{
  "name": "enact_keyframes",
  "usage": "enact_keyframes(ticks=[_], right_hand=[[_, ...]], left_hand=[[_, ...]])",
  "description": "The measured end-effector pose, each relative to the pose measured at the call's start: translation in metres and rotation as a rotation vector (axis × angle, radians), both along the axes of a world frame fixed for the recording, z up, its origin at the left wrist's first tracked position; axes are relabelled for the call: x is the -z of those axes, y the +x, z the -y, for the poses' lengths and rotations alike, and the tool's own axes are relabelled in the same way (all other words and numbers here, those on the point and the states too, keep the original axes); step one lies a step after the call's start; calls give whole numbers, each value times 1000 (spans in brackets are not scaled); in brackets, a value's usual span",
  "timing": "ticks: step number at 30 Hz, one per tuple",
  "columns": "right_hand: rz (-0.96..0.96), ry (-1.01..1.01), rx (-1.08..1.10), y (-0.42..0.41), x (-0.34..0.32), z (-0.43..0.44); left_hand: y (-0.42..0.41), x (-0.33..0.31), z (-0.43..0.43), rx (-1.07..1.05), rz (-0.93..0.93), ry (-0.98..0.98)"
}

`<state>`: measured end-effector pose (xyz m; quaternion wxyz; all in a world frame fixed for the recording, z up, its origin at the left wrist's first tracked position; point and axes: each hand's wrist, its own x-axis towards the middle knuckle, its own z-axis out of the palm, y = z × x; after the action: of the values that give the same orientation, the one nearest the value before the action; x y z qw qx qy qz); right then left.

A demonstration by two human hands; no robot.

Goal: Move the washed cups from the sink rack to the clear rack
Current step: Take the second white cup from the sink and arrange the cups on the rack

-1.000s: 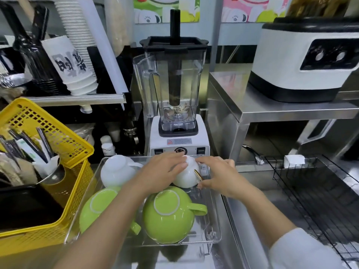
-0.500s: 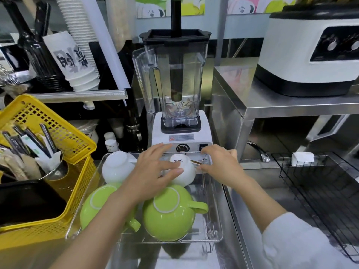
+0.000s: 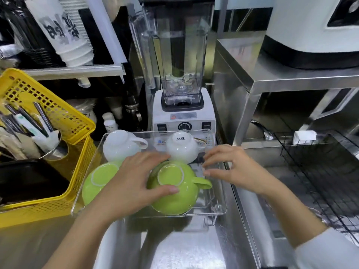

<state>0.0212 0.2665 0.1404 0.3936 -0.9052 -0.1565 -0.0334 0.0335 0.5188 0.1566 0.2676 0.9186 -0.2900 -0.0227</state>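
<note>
The clear rack (image 3: 217, 209) holds upside-down cups: a white cup (image 3: 118, 145) at the back left, a small white cup (image 3: 181, 147) at the back right, a green cup (image 3: 97, 181) at the front left and a large green cup (image 3: 174, 191) at the front right. My left hand (image 3: 136, 183) lies with spread fingers on the left side of the large green cup, thumb on its wall. My right hand (image 3: 235, 167) hovers with its fingers apart over the rack's right edge, holding nothing. The black wire sink rack (image 3: 320, 175) on the right shows no cups.
A blender (image 3: 182, 80) stands right behind the clear rack. A yellow basket (image 3: 64, 121) with a utensil holder sits to the left. A steel shelf (image 3: 291, 78) carrying a white appliance stands over the sink. Paper cups (image 3: 64, 33) stack on a back-left shelf.
Both hands have let go of the small white cup and drawn back toward me. My left hand now rests on the large green cup. The camera tilted lower.
</note>
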Motion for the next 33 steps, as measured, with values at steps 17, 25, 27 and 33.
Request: enact_keyframes(ticks=[17, 25, 27, 33], right_hand=[[-68, -219, -9, -18, 5, 4], [-9, -149, 0, -19, -5, -2], [49, -116, 18, -16, -12, -9], [110, -179, -57, -5, -21, -54]], left_hand=[[-7, 14, 8, 24, -17, 123], [-17, -5, -7, -62, 156, -1], [-21, -15, -23, -145, 203, -77], [-25, -14, -73, -395, 86, 20]])
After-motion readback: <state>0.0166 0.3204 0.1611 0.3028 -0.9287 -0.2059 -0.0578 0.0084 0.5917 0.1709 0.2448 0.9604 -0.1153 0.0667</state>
